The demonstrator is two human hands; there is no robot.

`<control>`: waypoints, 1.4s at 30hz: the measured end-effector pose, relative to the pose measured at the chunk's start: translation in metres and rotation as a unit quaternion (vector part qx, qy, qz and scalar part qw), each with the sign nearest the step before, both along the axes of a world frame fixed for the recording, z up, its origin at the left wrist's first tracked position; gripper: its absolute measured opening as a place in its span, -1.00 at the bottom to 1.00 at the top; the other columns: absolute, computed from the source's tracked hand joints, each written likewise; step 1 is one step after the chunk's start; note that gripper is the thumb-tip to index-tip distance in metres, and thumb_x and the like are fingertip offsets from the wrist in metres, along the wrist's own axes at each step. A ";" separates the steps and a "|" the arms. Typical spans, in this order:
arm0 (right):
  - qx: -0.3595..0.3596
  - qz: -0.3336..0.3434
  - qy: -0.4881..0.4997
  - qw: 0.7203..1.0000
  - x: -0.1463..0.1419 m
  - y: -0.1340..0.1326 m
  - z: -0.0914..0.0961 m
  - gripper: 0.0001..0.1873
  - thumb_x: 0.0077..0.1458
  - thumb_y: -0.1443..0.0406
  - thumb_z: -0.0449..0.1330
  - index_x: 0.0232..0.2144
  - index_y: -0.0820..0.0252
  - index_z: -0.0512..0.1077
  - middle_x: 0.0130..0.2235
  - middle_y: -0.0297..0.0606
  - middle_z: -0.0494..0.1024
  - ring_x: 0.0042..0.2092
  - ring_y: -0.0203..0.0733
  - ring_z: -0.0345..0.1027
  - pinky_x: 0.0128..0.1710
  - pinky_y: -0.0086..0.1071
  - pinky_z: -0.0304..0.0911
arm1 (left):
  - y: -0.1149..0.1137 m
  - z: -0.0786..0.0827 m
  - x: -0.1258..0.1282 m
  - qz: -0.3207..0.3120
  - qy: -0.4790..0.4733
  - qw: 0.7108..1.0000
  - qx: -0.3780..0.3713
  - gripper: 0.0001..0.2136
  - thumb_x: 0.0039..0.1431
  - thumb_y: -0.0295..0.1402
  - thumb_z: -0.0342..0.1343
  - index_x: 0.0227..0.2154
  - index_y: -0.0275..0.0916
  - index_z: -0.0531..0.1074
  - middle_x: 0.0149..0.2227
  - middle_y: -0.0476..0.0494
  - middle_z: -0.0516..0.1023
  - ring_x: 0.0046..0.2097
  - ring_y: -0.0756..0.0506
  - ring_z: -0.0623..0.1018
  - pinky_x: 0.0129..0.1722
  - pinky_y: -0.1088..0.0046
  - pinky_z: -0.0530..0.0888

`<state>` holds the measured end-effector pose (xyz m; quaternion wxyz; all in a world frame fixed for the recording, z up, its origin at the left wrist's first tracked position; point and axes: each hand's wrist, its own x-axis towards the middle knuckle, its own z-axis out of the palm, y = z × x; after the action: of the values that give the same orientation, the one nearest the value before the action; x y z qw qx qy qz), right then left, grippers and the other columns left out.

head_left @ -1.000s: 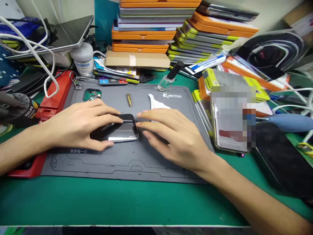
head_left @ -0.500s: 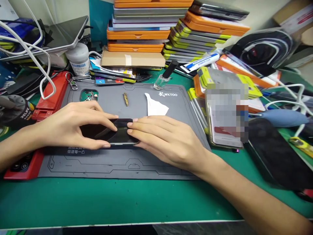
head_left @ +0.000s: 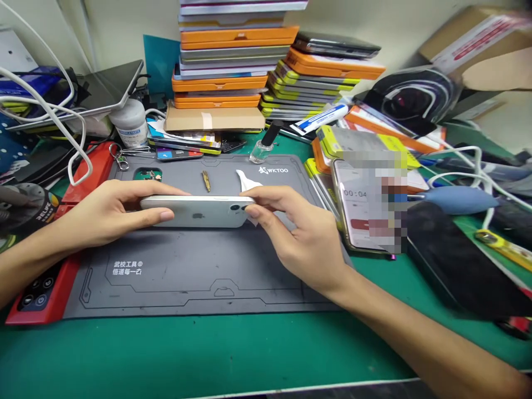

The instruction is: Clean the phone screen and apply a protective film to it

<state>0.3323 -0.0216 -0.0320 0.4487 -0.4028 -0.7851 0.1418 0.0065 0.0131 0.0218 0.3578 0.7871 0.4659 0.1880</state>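
"So, where does the phone [head_left: 195, 213] sit in the grip?"

"Between both hands, above the middle of the grey mat [head_left: 178, 271]. The left hand [head_left: 110, 210] takes one end, thumb on the back, fingers along the upper edge. The right hand [head_left: 305, 238] pinches the other end, thumb and fingertips close together beside the camera lenses [head_left: 236, 208]."

"How wide are the hands?"

"Only about the phone's thickness at the right; the left thumb and fingers part a little more around it."

"And which way does it point?"

"Long axis across the view, left to right, camera end to the right. It's tipped onto its side, pale back towards the wearer, narrow edge uppermost. Whether the lower edge touches the mat, I can't tell."

"What's around it?"

"The mat lies on a green tabletop [head_left: 166, 354]. Beyond the phone are a brass-coloured piece [head_left: 206, 181], a white cloth [head_left: 246, 180] and a small glass bottle [head_left: 262, 151]. Orange cases [head_left: 220, 83] are stacked before a pale wall [head_left: 124, 27]."
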 end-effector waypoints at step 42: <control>0.171 0.130 -0.109 0.971 0.005 0.008 0.005 -0.76 0.43 0.48 0.32 -0.05 0.00 0.58 -0.11 -0.24 0.82 -0.07 -0.02 0.76 -0.10 -0.11 0.67 | 0.000 -0.003 -0.006 -0.158 0.006 0.986 0.058 -0.82 0.46 -0.15 0.32 0.02 -0.01 0.60 0.44 -0.13 0.64 0.57 -0.33 0.48 0.56 -0.07 0.46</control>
<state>0.3377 -0.0141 -0.0270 0.4003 -0.2276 -0.8875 0.0182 0.0002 0.0127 0.0183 0.3340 0.8715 0.3259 0.1508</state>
